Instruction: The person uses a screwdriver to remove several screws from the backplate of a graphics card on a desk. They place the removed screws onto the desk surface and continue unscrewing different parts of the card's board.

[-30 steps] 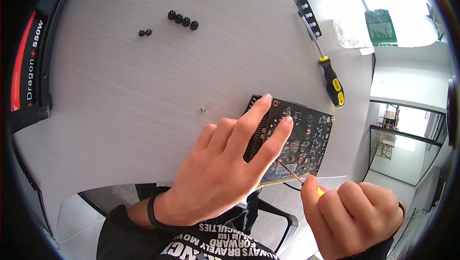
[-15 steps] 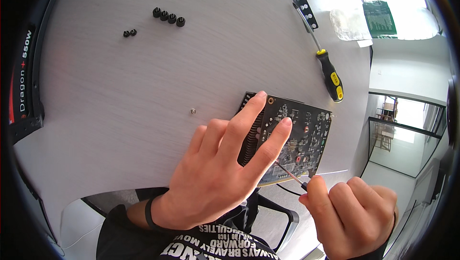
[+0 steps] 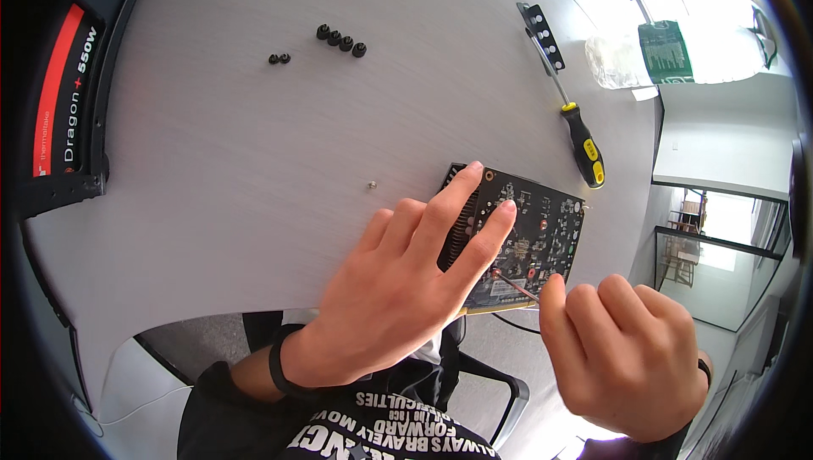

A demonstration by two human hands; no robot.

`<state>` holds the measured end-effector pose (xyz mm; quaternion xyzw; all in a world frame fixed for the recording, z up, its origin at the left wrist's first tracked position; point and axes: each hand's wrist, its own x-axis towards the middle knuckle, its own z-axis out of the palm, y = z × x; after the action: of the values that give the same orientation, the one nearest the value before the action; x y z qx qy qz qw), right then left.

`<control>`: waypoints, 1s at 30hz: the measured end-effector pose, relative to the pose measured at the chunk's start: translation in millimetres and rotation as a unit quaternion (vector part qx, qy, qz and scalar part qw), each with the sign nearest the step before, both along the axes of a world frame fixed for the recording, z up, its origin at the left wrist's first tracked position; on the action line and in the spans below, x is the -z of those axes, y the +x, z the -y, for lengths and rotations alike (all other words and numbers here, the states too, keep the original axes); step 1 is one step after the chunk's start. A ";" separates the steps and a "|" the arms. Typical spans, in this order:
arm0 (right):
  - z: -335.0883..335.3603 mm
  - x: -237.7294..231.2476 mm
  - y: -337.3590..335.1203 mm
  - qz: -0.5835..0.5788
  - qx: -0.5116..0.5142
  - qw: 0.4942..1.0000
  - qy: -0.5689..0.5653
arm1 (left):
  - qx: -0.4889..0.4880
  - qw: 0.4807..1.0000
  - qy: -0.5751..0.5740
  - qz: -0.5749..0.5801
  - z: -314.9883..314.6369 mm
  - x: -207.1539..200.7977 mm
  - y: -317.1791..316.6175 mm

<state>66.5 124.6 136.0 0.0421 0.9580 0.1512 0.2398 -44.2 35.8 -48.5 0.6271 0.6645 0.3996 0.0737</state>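
1. While the left hand (image 3: 394,286) lies splayed, two extended fingers across the graphics card (image 3: 533,235), the right hand (image 3: 625,354) is clenched around a thin-shafted screwdriver (image 3: 518,290), its tip at the circuit board.
2. Both hands are apart; the card lies at the tabletop's (image 3: 212,163) near edge.
3. Left of it sits a loose silver screw (image 3: 372,185).
4. Beyond the card lies a yellow-and-black screwdriver (image 3: 581,140), its shaft overlapping a black strip (image 3: 546,36).

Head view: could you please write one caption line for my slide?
Left hand spread over a black circuit board while the right hand holds a thin screwdriver against it.
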 end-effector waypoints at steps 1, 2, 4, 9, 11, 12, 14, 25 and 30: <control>1.1 -2.0 -2.7 0.000 -0.001 1.000 0.001 | 0.001 1.000 0.003 0.003 0.2 0.6 0.1; 3.1 -4.1 -6.7 0.026 -0.018 0.999 0.009 | 0.000 1.000 0.003 0.003 0.8 0.6 -0.1; 2.9 -6.4 -7.9 0.054 -0.052 0.997 0.017 | 0.003 1.000 -0.004 0.011 1.3 -2.2 -0.8; -0.2 -3.6 -8.7 0.061 -0.085 0.995 0.004 | -0.007 1.000 0.001 -0.003 3.3 0.3 -0.6; -0.1 -5.1 -9.9 0.062 -0.082 0.995 -0.002 | -0.007 1.000 0.004 0.004 3.4 -2.4 -0.9; 0.0 -5.1 -10.6 0.058 -0.078 0.995 -0.003 | -0.005 1.000 0.001 0.007 4.3 -3.7 -1.9; 1.4 -5.8 -11.0 0.056 -0.071 0.996 -0.004 | 0.000 1.000 -0.002 0.013 5.2 -4.1 -2.5; 9.7 -12.3 -17.3 0.052 -0.079 0.996 0.008 | -0.002 0.999 -0.005 0.031 14.0 -16.9 -9.5; 10.8 -11.2 -21.4 0.051 -0.071 0.996 0.004 | -0.015 1.000 -0.010 0.015 18.8 -15.2 -10.7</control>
<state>45.1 113.7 147.2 -0.0332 0.9444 0.1740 0.2769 -54.8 17.0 -33.3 0.6103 0.6763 0.4038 0.0838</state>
